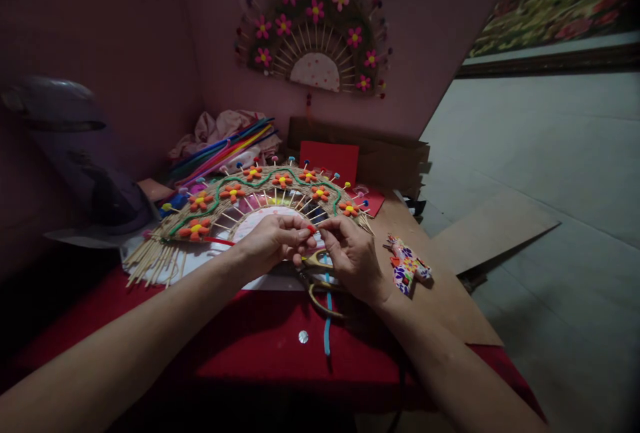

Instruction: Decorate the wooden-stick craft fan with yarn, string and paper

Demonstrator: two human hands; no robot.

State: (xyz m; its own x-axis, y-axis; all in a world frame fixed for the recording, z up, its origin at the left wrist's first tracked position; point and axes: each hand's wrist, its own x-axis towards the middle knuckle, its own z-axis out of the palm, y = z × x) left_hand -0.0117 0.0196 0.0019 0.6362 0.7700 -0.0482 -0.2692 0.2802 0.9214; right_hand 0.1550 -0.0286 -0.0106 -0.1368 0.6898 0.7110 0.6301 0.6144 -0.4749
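Observation:
My left hand (283, 240) and my right hand (350, 253) meet over the table, fingertips pinched together on a small coiled bit of red pipe cleaner (311, 228). A red strip (220, 241) shows behind my left wrist; whether it joins the bit I cannot tell. Just behind my hands lies a half-round fan of sticks and twine (295, 186), with orange flowers, a wavy green strip and coloured tips. Scissors with gold handles (320, 286) lie below my right hand, partly hidden by it. A light blue pipe cleaner (327, 333) hangs down beside them.
A silver disc (303, 337) lies on the red tablecloth (250, 346). At right, a flower-patterned object (407, 265) rests on brown board (450, 306). Behind are red sheets (330, 160) and coloured pipe cleaners (235, 143). A similar fan (315, 26) hangs on the wall.

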